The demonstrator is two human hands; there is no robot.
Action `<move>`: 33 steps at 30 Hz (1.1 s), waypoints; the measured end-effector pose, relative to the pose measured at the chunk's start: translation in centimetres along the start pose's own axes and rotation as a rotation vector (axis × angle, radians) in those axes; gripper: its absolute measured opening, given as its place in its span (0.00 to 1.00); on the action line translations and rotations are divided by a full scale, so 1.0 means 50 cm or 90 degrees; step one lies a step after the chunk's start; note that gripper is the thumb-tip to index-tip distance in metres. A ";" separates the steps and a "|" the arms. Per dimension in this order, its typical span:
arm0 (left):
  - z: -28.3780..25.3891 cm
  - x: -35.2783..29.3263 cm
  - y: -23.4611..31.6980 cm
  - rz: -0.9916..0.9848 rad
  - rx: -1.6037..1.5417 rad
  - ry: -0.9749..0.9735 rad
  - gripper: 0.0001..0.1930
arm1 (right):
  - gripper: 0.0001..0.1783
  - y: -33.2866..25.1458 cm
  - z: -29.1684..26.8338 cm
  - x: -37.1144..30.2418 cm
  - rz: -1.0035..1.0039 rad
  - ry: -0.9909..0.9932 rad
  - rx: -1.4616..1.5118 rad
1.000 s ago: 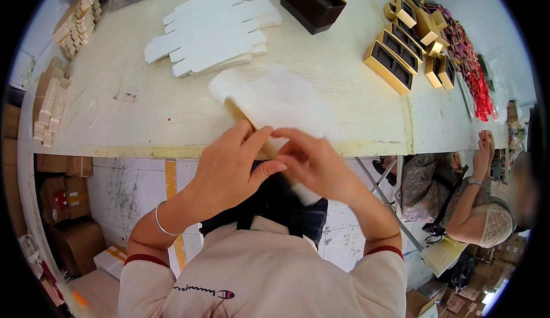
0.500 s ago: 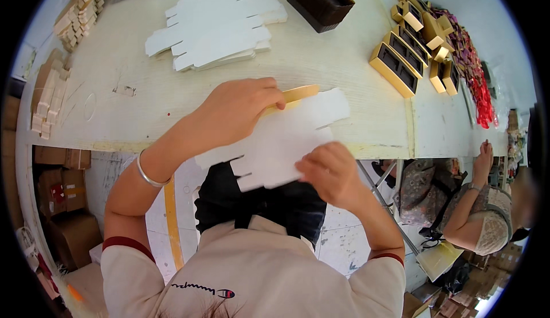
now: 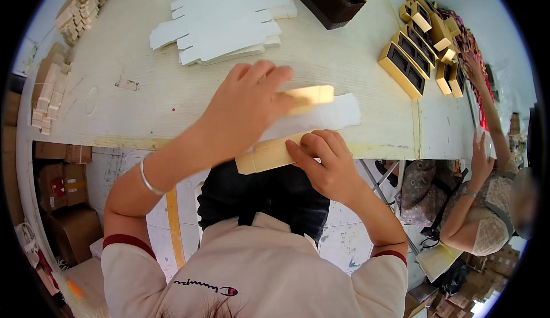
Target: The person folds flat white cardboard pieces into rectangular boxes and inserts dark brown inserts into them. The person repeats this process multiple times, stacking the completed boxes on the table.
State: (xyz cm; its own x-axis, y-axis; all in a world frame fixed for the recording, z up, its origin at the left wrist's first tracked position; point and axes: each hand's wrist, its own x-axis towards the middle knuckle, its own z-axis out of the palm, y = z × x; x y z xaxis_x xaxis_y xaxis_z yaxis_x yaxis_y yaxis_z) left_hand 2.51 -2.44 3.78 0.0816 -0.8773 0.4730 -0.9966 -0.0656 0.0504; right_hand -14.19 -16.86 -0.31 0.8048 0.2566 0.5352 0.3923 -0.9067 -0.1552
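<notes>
A flat cardboard box blank [image 3: 344, 112], white inside and gold outside, lies at the table's front edge and is partly folded. Its far gold side [image 3: 314, 95] stands raised, and my left hand [image 3: 243, 100] has its bent fingers around the left part of it. That hand is slightly blurred, and its thumb is hidden. The near side, a long gold panel [image 3: 269, 154], is turned up over the white face. My right hand [image 3: 329, 166] pinches this panel near its right end, thumb on the gold surface.
A stack of white blanks [image 3: 223, 17] lies farther back, beside nested dark brown trays [image 3: 329, 0]. Gold boxes with dark inserts [image 3: 404, 71] stand at right, near red cords [image 3: 467, 48]. Bundled cardboard pieces [image 3: 48, 94] line the left edge. A co-worker [image 3: 487, 209] reaches in from the right.
My right hand has folded the blank's near side up, so gold now shows there. My left hand has lifted slightly on the far side. The co-worker's arm now reaches toward the cords.
</notes>
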 end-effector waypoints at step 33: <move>0.015 -0.047 0.007 -0.229 -0.419 -0.049 0.20 | 0.11 -0.002 -0.010 0.064 0.058 -0.077 0.150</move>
State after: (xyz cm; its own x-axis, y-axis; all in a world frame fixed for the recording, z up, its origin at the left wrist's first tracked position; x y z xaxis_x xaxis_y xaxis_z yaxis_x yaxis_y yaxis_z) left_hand 1.95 -0.76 2.03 0.3746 -0.8881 0.2665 -0.6934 -0.0775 0.7163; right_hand -11.89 -16.12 1.84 0.8830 0.2288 0.4099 0.3977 -0.8285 -0.3942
